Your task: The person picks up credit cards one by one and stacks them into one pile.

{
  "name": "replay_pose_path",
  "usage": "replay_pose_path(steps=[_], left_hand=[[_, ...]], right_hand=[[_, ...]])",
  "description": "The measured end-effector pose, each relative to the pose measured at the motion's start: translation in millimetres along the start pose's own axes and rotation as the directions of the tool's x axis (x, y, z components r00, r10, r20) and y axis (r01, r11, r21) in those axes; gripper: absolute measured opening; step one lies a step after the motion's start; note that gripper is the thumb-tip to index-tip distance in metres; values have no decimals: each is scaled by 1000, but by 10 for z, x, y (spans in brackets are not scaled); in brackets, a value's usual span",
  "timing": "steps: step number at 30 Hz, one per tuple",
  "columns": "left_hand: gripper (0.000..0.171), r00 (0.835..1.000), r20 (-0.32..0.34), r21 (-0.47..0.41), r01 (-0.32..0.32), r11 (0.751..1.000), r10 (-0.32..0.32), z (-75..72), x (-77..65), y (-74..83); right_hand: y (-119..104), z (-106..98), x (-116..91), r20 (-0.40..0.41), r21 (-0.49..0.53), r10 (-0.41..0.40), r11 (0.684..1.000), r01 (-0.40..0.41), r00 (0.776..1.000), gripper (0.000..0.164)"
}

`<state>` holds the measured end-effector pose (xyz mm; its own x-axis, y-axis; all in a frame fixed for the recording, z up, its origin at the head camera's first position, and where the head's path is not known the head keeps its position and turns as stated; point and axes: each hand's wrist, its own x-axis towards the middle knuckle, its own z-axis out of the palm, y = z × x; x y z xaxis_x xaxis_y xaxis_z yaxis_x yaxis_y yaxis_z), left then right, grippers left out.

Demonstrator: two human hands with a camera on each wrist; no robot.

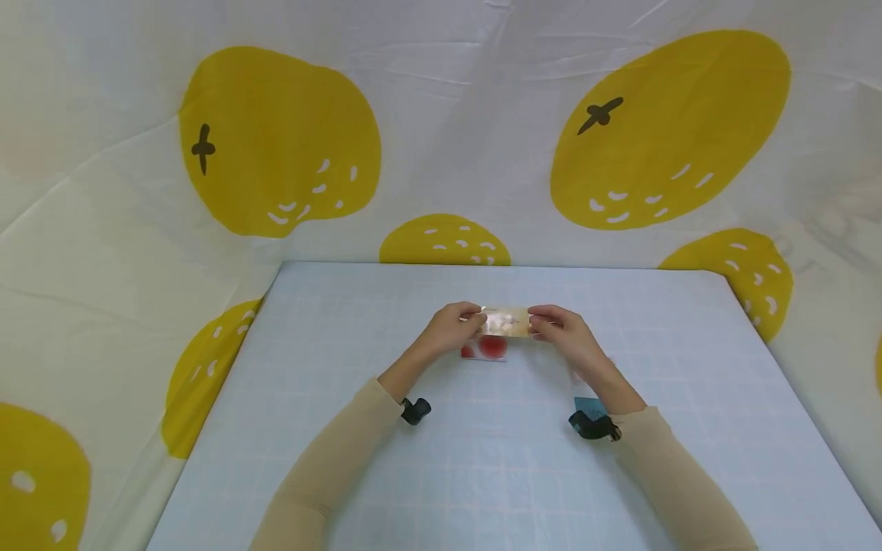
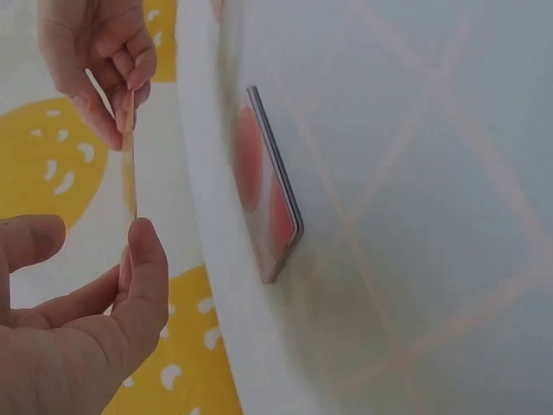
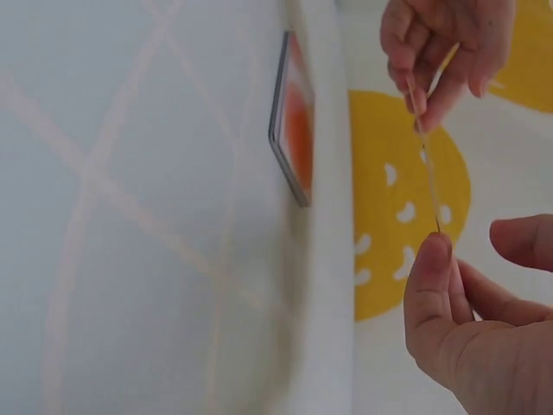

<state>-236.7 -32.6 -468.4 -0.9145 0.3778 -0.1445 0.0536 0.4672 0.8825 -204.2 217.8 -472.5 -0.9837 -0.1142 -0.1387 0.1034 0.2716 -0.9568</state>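
Room type unclear: fruit-print sheeting [image 1: 455, 145] screens pale checked table [image 1: 496, 482].

White backdrop [image 1: 455, 153], yellow fruit shapes [image 1: 282, 138], pale table [image 1: 510, 474], apparently checked

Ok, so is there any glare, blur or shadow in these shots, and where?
Head view: bright glare washes out part of the card; left wrist view: dull light, soft-edged red print on the slab, a faint, diffuse shadow on the table; right wrist view: the slab's print looks soft too.
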Motion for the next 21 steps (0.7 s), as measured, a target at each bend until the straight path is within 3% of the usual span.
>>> replay_pose_path(steps=[6,11,16,21], left_hand=[[45,999,-30,24,40,999,-39,-40,-44,-103],[43,999,-32,84,34,996,-31,-67,-67,-191],[42,999,-29,132,40,990,-36,-90,-98,-270],[44,998,-15,137,60,989,-58,-96,-93,-367]], right_hand=[[22,107,10,50,41,2,999,-4,999,41],[73,164,14,91,37,31,999,-34,995,43],[135,229,13,109,-23,66,998,-63,992,44],[172,299,8,112,-67,40,997,-33,993,42]])
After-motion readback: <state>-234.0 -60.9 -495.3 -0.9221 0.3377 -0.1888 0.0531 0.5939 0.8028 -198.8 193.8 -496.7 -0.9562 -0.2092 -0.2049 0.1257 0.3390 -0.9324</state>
